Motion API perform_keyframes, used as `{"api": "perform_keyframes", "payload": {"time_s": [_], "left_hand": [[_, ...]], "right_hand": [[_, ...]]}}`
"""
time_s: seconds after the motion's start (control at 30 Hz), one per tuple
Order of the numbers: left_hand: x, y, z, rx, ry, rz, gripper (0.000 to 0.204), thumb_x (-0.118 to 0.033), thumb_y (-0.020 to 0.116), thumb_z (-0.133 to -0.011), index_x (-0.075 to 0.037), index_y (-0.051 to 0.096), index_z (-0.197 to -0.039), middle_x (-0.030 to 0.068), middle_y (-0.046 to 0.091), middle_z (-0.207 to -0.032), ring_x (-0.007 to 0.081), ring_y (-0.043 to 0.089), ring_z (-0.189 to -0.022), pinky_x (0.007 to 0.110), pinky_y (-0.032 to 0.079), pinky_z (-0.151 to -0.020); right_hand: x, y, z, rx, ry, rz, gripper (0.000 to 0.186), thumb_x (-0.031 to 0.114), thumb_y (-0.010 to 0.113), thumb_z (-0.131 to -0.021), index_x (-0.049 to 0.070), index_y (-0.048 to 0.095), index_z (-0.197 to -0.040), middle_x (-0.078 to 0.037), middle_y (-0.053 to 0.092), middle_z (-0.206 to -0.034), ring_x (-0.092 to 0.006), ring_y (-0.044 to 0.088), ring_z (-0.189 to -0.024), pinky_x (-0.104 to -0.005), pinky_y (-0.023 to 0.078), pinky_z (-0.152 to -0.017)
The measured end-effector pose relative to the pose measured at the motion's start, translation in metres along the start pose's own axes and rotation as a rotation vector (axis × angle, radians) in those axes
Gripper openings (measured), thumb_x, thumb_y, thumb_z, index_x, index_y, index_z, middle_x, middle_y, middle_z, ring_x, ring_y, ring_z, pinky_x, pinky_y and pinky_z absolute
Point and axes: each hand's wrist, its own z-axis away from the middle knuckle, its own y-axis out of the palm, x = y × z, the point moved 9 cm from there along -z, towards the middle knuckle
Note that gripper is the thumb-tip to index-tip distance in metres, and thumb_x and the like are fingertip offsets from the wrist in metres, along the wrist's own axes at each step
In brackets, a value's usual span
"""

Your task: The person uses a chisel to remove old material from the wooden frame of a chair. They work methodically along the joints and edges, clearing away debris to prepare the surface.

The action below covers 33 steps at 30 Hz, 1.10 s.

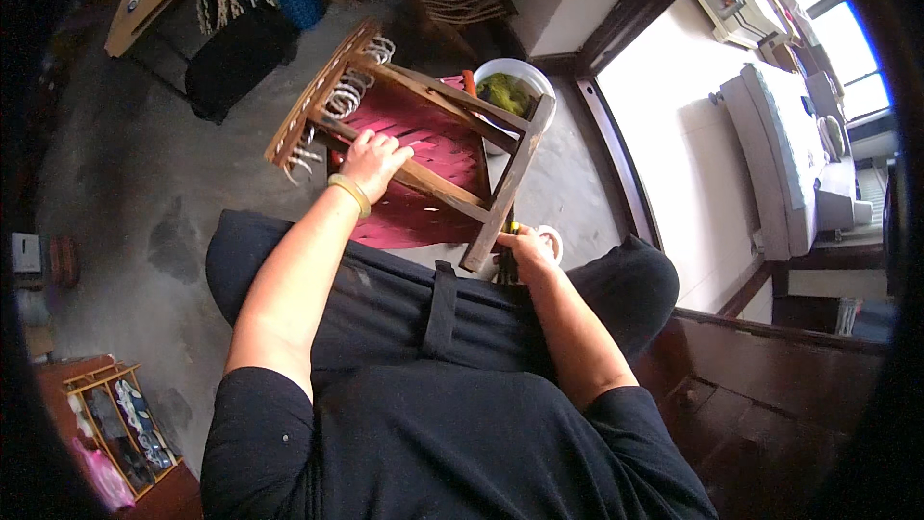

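The left hand (375,164) closes over a rail (438,185) of a wooden frame, fingers wrapped across its upper side. The right hand (527,255) is curled at the frame's near right end; whether it clasps anything cannot be told.

Under everything spreads a smooth grey floor (144,183), mottled with darker patches. Above it, tilted in front of the crossed, black-clad legs, is the wooden frame: straight brown rails joining two end bars. The left bar (313,101), pierced by a row of slots, lies beyond and to the left of the left hand; the plain, worn right bar (510,183) slants down to a blunt end just beside the right hand.

Beneath the rails lies a crimson sheet (423,138) of strip-like texture. Past the frame's far right corner stands a round white bucket (500,64) holding a fuzzy yellow-green mass (502,91). White cord (344,96) hangs in springy loops along the slotted bar. A pale, smooth ring (552,243) shows beside the right hand, and a small dark piece with a yellow mark (514,228) by its fingers. A yellowish bangle (350,195) circles the left wrist.
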Motion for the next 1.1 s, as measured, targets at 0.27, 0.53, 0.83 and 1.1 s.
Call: {"api": "perform_keyframes", "payload": {"time_s": [0.27,0.53,0.83,1.1], "left_hand": [[-0.008,-0.007,-0.003,0.044,-0.026,0.063,0.047,0.004,0.052,-0.072,-0.015,0.060,-0.115,0.0072,0.059,-0.104,0.0268,0.051,-0.111,0.045,0.029,-0.108],[0.009,-0.007,-0.003,0.204,-0.036,0.122,0.055,0.009,0.050,-0.071,-0.015,0.057,-0.120,0.0059,0.059,-0.104,0.0248,0.053,-0.107,0.044,0.030,-0.106],[-0.013,-0.007,0.001,0.289,-0.091,0.190,0.061,-0.010,0.057,-0.069,-0.009,0.050,-0.129,0.0168,0.039,-0.141,0.0314,0.029,-0.136,0.047,0.017,-0.113],[-0.089,0.001,-0.002,0.135,0.104,0.323,0.070,-0.030,0.075,-0.064,-0.006,0.049,-0.125,0.0130,0.049,-0.129,0.0272,0.042,-0.124,0.045,0.025,-0.107]], "right_hand": [[0.009,-0.064,0.002,-0.245,-0.198,-0.055,0.016,0.017,0.058,-0.086,0.004,0.055,-0.096,-0.012,0.067,-0.083,-0.0216,0.067,-0.068,-0.0315,0.047,-0.054],[0.052,-0.049,0.021,-0.238,-0.355,-0.037,0.026,0.029,0.057,-0.090,0.005,0.054,-0.099,-0.009,0.066,-0.084,-0.0169,0.064,-0.069,-0.0290,0.045,-0.056],[0.082,-0.037,0.057,-0.465,-0.586,0.759,0.035,0.036,0.046,-0.095,0.003,0.057,-0.095,-0.015,0.063,-0.077,-0.0322,0.062,-0.075,-0.0400,0.047,-0.070],[0.092,0.002,0.087,-0.421,-0.797,1.326,0.032,0.035,0.057,-0.088,0.004,0.055,-0.083,-0.016,0.059,-0.080,-0.0340,0.058,-0.078,-0.0432,0.047,-0.071]]}}
